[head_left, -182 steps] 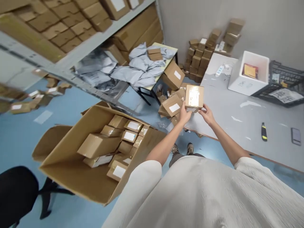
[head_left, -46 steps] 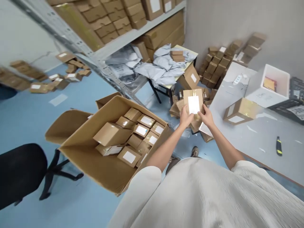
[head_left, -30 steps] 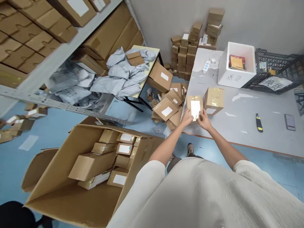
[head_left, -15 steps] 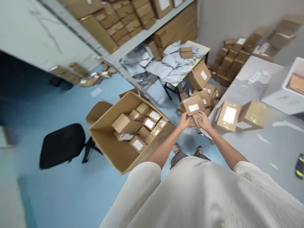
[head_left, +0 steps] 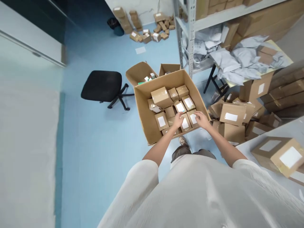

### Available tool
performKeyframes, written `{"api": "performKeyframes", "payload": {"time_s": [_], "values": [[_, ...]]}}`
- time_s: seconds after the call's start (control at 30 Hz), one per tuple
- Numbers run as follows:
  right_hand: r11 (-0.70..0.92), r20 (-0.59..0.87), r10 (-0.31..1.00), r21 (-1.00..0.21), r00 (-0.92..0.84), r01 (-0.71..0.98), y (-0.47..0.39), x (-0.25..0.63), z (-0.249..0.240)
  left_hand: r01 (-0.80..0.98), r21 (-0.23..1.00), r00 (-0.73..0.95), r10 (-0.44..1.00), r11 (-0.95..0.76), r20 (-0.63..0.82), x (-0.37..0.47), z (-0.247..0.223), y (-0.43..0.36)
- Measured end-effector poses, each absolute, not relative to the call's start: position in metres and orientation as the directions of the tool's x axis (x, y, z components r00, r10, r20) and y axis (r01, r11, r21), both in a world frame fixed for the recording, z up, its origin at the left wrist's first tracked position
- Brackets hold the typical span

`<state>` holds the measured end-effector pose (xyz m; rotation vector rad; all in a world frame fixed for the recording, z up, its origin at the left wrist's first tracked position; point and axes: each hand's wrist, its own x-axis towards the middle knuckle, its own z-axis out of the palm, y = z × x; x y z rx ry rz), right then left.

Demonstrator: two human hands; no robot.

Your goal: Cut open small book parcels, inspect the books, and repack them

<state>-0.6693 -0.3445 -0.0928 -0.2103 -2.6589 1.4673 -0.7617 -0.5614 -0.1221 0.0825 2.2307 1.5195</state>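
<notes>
My left hand (head_left: 178, 120) reaches over the near side of a large open carton (head_left: 144, 117), fingertips close to a small labelled box (head_left: 185, 123). My right hand (head_left: 201, 119) is at the carton's near right corner, fingers stretched over another labelled box (head_left: 193, 116). Both hands look open, with a gap between them and nothing visibly lifted; whether the fingertips touch the boxes I cannot tell. Several brown boxes lie inside the carton, among them a larger taped box (head_left: 162, 97) near the back left.
Beside the carton stands a black chair (head_left: 102, 84). Loose boxes (head_left: 232, 114) are heaped to the right, below a small table with grey mailing bags (head_left: 244, 57). A metal shelf (head_left: 192, 34) rises behind. Further boxes (head_left: 280, 153) sit on a worktop at right.
My view has swung left. Both hands have left a box on the heap at right and are now over the large carton.
</notes>
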Motion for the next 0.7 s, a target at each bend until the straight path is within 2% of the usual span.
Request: {"api": "performKeyframes", "payload": {"time_s": [0.3,0.53,0.7], "values": [[0.477,-0.236,0.063,-0.847,-0.970,0.237,-0.409,-0.729,-0.140,-0.455,0.797,-0.851,0.071,0.396,-0.521,-0.792,-0.174,-0.668],[0.454,-0.386,-0.008,-0.824,-0.923,0.340,-0.423,-0.772,-0.173,-0.576,0.750,-0.806,-0.073,0.324,-0.587,-0.810,-0.194,-0.697],[0.424,-0.424,-0.042,-0.828,-0.905,0.368,-0.429,-0.828,-0.200,-0.641,0.729,-0.767,-0.197,0.241,-0.610,-0.860,-0.212,-0.707]]}}
